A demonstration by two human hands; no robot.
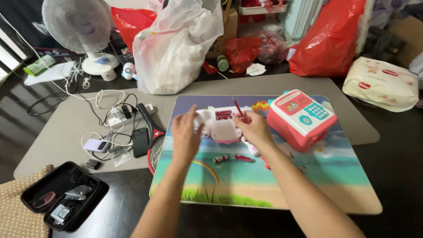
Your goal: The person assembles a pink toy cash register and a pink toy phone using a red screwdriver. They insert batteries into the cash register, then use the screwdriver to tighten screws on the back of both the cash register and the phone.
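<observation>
Colourful mat [308, 176] on grey table [66, 128]; cluttered room.

head cam | looks steeply down, forward | close above mat [273, 185] (single view)

I see a white-and-pink toy [222, 128] on a picture mat [308, 176] with blue sky, a rainbow and green grass. The toy safe [302, 118] is pink with a teal keypad. A red screwdriver [238, 109], red-and-silver batteries [232, 158], red bags [328, 42], a grey counter [66, 132].
</observation>
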